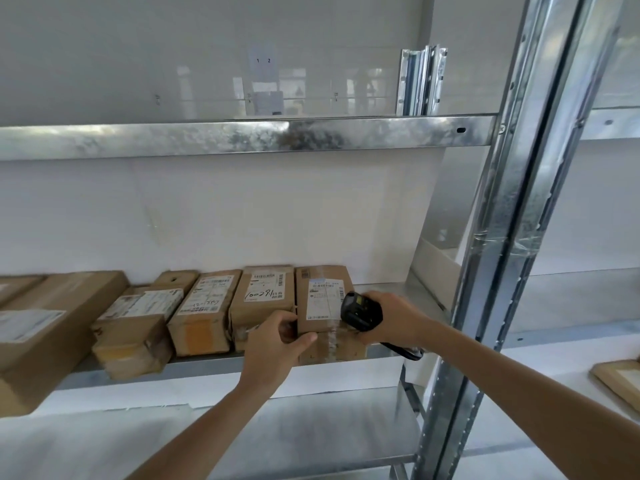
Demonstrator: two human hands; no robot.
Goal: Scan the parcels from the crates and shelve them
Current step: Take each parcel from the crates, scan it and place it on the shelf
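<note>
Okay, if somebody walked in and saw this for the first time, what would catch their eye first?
Probably the two hands at the middle shelf: the left hand grips the near corner of the rightmost cardboard parcel, while the right hand holds a black scanner against that parcel's right side. Next, the row of brown labelled parcels running leftward along the same shelf, and the shiny metal upright on the right.

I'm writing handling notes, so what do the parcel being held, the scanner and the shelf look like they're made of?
Parcel: brown corrugated-looking cardboard, matte, glossy clear tape, white paper label.
Scanner: black, apparently moulded plastic, slight sheen.
Shelf: likely galvanised steel; grey, mottled, reflective.
</note>
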